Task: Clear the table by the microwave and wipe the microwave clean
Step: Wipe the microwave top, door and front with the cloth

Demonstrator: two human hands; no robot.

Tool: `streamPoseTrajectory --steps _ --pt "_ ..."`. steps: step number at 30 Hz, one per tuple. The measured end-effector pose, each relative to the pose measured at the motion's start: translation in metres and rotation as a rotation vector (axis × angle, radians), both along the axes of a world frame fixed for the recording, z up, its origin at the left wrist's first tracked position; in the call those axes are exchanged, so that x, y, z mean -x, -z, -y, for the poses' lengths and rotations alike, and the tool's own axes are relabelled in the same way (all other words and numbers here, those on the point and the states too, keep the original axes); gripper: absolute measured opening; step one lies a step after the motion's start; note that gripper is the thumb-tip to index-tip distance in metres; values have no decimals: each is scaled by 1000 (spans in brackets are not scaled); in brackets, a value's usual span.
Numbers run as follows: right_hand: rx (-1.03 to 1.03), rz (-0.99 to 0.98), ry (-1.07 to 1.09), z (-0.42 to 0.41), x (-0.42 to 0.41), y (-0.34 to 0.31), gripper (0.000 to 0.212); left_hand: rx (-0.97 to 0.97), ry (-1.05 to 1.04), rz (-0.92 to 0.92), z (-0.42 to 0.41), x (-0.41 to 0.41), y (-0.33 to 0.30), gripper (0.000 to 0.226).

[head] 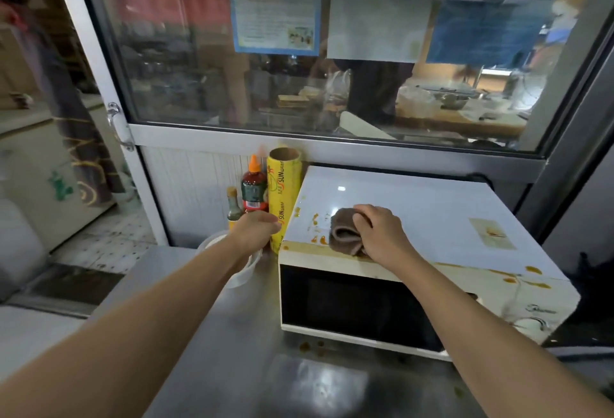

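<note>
A white microwave (415, 218) stands on the steel table (206, 351), its top and front edge spotted with orange-brown sauce. My right hand (378, 231) presses a bunched brown cloth (344, 235) onto the top near the front left corner. My left hand (257, 230) reaches to the microwave's left, fingers curled at a yellow cling-film roll (282, 198) that stands upright; whether it grips the roll is hidden. Under that wrist sits a white plastic bowl (246, 270).
A red sauce bottle (254, 190) with an orange cap and a small dark bottle (233, 205) stand behind the bowl against the wall. A glass window (315, 85) runs above. Sauce drops (305, 346) mark the table before the microwave.
</note>
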State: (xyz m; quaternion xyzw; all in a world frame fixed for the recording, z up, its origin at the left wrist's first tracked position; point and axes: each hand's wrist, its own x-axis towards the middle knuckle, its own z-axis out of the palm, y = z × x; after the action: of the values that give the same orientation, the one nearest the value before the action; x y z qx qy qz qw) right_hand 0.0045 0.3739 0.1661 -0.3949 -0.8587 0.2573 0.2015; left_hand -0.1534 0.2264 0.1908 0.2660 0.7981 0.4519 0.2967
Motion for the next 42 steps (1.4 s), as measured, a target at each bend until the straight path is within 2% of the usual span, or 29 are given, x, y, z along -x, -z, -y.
streamPoseTrajectory --steps 2,4,7,13,19,22,25,37,42 --pt "-164 189 -81 0 -2 15 40 8 -6 30 0 0 5 33" --pt "-240 290 -95 2 -2 24 46 18 -3 55 -2 2 11 30" --pt "-270 335 -127 9 1 25 48 0 2 115 -6 1 17 21" --pt "-309 405 -188 46 20 22 51 -7 -35 296 -7 20 20 30" --pt "-250 407 -88 60 63 23 54 8 77 378 -8 43 20 29" --pt "-212 427 -69 57 82 22 56 18 132 368 -10 55 19 23" --pt "-190 447 -50 47 100 21 57 35 173 341 -16 68 21 29" --pt "-193 415 49 -38 167 22 52 81 208 400 -42 109 43 35" --pt "-167 379 20 -31 159 17 50 75 213 428 -39 101 46 35"
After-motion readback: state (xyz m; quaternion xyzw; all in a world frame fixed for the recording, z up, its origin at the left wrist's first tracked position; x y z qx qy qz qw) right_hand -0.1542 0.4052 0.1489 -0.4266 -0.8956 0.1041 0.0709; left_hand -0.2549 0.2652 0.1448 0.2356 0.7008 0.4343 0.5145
